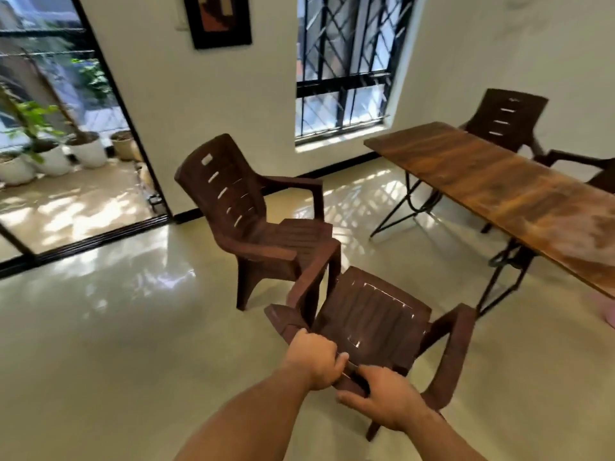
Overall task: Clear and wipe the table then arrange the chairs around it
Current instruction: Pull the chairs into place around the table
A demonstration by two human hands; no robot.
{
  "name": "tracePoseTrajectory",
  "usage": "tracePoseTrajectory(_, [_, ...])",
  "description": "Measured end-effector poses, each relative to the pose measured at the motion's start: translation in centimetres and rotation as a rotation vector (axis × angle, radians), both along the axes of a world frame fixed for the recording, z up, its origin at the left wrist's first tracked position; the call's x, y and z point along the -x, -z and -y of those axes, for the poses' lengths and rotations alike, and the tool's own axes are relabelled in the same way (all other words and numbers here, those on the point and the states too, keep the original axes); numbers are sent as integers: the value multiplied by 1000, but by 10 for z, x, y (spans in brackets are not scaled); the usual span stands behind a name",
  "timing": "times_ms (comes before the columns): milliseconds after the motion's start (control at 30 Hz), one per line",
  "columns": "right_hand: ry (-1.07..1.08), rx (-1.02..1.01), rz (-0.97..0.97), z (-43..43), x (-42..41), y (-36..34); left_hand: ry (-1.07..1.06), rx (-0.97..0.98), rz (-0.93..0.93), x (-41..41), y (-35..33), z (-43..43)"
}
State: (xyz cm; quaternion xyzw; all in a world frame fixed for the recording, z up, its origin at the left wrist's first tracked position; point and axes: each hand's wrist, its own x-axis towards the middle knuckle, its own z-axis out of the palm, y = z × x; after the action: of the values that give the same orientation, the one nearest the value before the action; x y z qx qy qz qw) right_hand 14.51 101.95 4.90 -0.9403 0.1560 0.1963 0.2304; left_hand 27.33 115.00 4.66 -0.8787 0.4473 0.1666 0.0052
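Second chair (253,221) stands centre-left, upright, seat facing right, well apart from the tabletop.

Just right of it and nearer the person is the chair (372,314) being handled. Its backrest is toward the person, its seat points away, and it is tilted. Its left armrest overlaps the second chair's front leg; touching or only in front, can't tell. Can't tell if its feet are on the floor.

Left hand (314,359) has fingers curled over the backrest's top edge. Right hand (382,397) sits just beside it, gripping the same edge. The hands are close together near mid-edge, so I'd expect weak control over twist.

Tabletop (499,181) lies ahead-right of the hands. Its long axis runs from the window end down to the near-right frame edge. No chair shows on the near long side; far chairs (506,118) sit behind the far side.

Judgement: this is the chair-arranging step. The next move goes forward and right, on the right hand's side, turning the chair clockwise until the seat faces the near long edge. Risks are the armrest snagging the second chair and feet catching the table legs.
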Motion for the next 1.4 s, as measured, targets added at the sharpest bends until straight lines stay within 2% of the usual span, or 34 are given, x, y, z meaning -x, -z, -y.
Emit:
tracePoseTrajectory(133, [11,182,72,-1,34,-7,105,35,5,-5,2,-11])
tracePoseTrajectory(233, [110,349,146,-9,52,-1,140,39,-7,-8,2,-13])
tracePoseTrajectory(400, [261,465,149,-24,56,11,206,67,20,-14,6,-14])
tracePoseTrajectory(633, [352,520,132,-24,74,11,284,156,60,-7,5,9])
tracePoseTrajectory(833, [490,525,73,-7,95,12,348,108,-14,4,4,53])
tracePoseTrajectory(1000, [569,518,26,24,94,0,344,94,4,9,11,97])
tracePoseTrajectory(1400, [619,493,71,176,69,-2,361,91,-31,-17,3,241])
